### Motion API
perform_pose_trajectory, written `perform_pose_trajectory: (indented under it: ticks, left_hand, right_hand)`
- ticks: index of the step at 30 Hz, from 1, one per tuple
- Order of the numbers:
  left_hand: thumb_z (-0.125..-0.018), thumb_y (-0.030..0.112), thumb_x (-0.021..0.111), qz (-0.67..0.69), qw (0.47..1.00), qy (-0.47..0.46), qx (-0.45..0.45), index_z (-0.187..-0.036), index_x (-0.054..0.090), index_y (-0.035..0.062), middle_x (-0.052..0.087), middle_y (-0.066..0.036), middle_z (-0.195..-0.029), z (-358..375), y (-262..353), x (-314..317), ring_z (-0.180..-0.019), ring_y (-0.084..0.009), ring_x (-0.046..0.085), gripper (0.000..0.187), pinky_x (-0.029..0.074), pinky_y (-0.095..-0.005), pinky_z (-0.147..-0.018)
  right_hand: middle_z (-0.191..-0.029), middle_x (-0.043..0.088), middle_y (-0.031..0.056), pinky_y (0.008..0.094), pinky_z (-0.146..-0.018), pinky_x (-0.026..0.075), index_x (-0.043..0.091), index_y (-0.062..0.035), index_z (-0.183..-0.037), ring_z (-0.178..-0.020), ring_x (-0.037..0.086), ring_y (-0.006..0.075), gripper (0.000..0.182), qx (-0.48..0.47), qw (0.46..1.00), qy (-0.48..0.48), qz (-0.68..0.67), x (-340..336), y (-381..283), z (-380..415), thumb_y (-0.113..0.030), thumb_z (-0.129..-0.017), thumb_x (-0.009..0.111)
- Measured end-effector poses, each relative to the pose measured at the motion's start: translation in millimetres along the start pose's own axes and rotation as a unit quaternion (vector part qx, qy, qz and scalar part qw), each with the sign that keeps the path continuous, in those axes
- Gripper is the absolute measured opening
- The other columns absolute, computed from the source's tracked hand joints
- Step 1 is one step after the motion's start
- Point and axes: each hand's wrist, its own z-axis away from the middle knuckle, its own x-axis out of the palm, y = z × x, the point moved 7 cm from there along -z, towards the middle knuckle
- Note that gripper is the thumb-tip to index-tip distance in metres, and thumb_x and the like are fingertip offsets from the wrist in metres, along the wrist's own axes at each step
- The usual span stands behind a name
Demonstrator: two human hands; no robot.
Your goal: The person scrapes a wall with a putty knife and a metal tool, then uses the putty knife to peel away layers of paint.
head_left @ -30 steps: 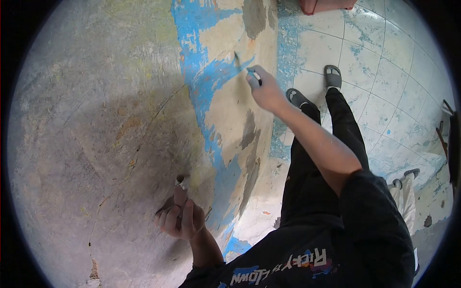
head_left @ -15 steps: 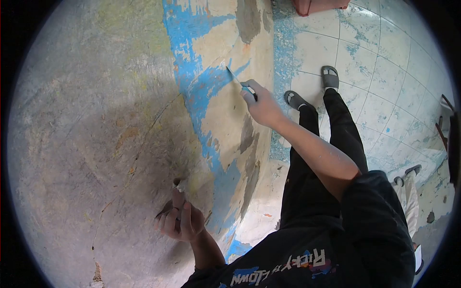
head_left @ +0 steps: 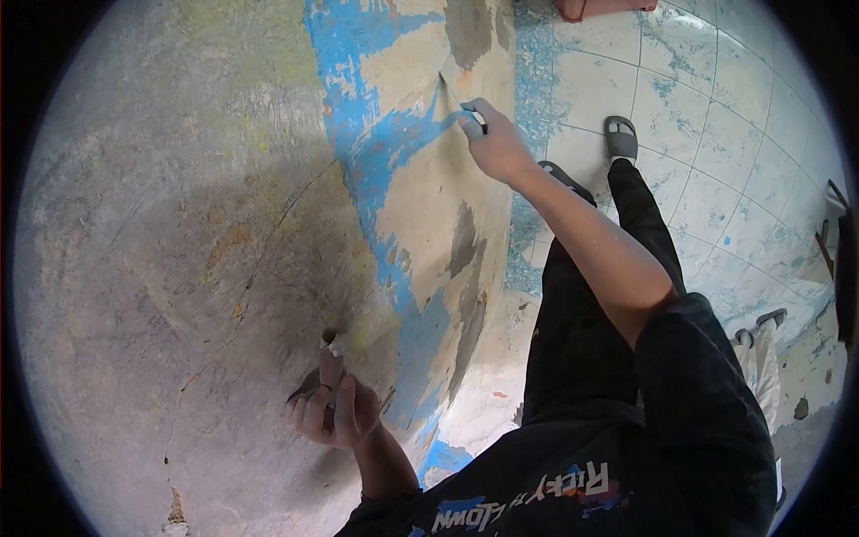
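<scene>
My right hand [head_left: 497, 148] is closed around the handle of a scraper [head_left: 450, 92]. The scraper's thin blade lies against the wall [head_left: 224, 179], near the upper end of the blue paint patches [head_left: 358, 98]. Lower down, my left hand [head_left: 335, 413] wraps its fingers around a short, tube-like object [head_left: 332, 365]. Its upper end is dark and round, with whitish bits beside it. I cannot make out its exact kind, and my fingers hide its lower part.
Blue paint flakes [head_left: 530, 134] lie along the foot of the wall on the tiled floor [head_left: 662, 134]. A red container [head_left: 604, 9] stands at the top edge. My sandalled foot [head_left: 620, 139] is on the tiles. Another person's light trousers [head_left: 763, 376] show at the right.
My right hand and the scraper have moved up along the wall, slightly to the right. One of my feet has shifted partly behind my right forearm. My left hand stays almost in place.
</scene>
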Motion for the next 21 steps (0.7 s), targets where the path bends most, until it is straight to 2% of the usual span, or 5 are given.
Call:
perform_pose_trajectory:
  ticks: [4,8,9,15,21]
  left_hand:
    - [-0.077,-0.011,0.075,-0.004,1.000,0.011,-0.009,-0.099,0.069,0.0112,0.056,-0.008,-0.108,-4,2,3,-0.089,-0.0240,0.059,0.032,0.051,-0.0347,-0.067]
    - [-0.076,-0.012,0.075,-0.006,1.000,-0.006,-0.007,-0.098,0.069,0.0109,0.056,-0.008,-0.106,-2,2,0,-0.088,-0.0237,0.059,0.032,0.050,-0.0341,-0.065]
    - [-0.076,-0.012,0.074,0.000,1.000,-0.013,-0.007,-0.097,0.068,0.0107,0.056,-0.008,-0.105,-3,1,0,-0.088,-0.0235,0.059,0.032,0.049,-0.0338,-0.065]
    - [-0.079,-0.011,0.075,-0.001,1.000,0.016,0.006,-0.100,0.067,0.0110,0.055,-0.008,-0.104,-6,3,4,-0.086,-0.0227,0.058,0.031,0.049,-0.0326,-0.063]
    - [-0.080,-0.011,0.075,-0.025,1.000,0.008,0.013,-0.098,0.067,0.0100,0.054,-0.009,-0.106,-5,4,2,-0.085,-0.0205,0.058,0.029,0.048,-0.0315,-0.061]
  right_hand:
    - [-0.101,0.067,0.0281,0.0496,-0.086,0.050,0.057,-0.0085,-0.120,-0.100,0.064,0.0470,0.029,0.005,0.999,-0.036,0.000,8,-5,39,-0.026,-0.098,0.055]
    - [-0.100,0.067,0.0276,0.0489,-0.085,0.051,0.057,-0.0080,-0.120,-0.099,0.065,0.0469,0.029,-0.011,0.999,0.030,0.028,-4,-2,-2,-0.027,-0.097,0.056]
    - [-0.100,0.067,0.0274,0.0498,-0.083,0.050,0.058,-0.0088,-0.119,-0.099,0.065,0.0464,0.028,0.013,1.000,0.003,0.016,-6,1,-14,-0.027,-0.097,0.056]
    - [-0.096,0.068,0.0255,0.0510,-0.078,0.050,0.058,-0.0086,-0.118,-0.093,0.066,0.0453,0.027,-0.030,0.999,-0.012,0.010,7,2,32,-0.026,-0.098,0.055]
    - [-0.093,0.067,0.0271,0.0522,-0.079,0.051,0.057,-0.0103,-0.124,-0.091,0.065,0.0479,0.029,-0.024,0.999,0.044,-0.008,-4,1,-7,-0.023,-0.098,0.054]
